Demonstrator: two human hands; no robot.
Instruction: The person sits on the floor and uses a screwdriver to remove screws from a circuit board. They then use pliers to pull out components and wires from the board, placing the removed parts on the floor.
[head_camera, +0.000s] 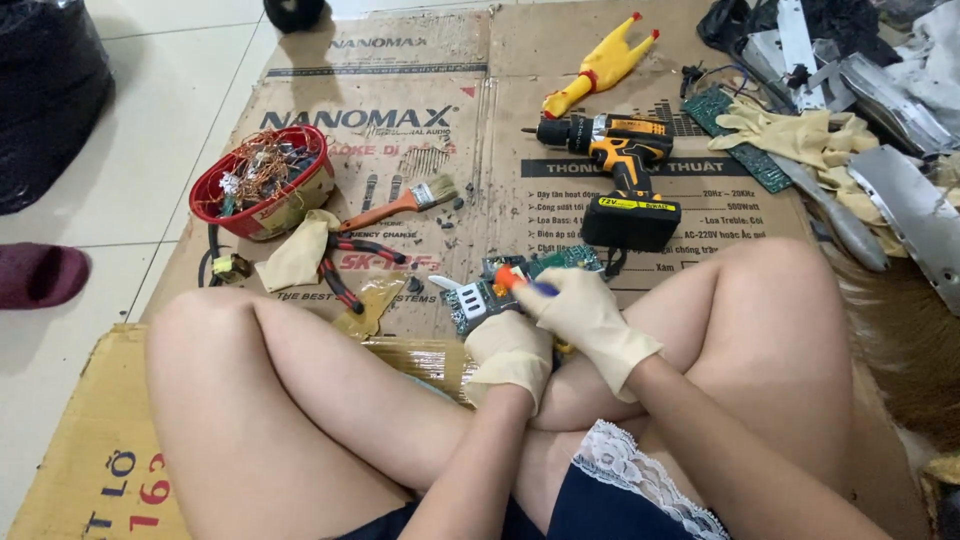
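the person sits cross-legged on flattened cardboard (420, 150), both hands in pale rubber gloves, working over a green circuit board (478, 297) that lies just ahead of the shins. the left hand (510, 355) is closed on the near edge of the board and steadies it. the right hand (588, 318) is closed around a small screwdriver (520, 283) with an orange and blue handle, whose tip points left and down onto the board. the board's long axis runs roughly left to right, tilted a little away toward the right, and the two hands meet over its near right part; the left hand is the closer one to its middle.

beyond the board stands a yellow and black cordless drill (625, 175), upright on its battery. to the left lie red-handled pliers (345, 265), a paintbrush (405, 203) and a red bowl (262, 182) full of tangled copper wire. a yellow rubber chicken (600, 65) lies farther back, spare gloves (800, 135) to the right. the cardboard rests on pale floor tiles (130, 120).
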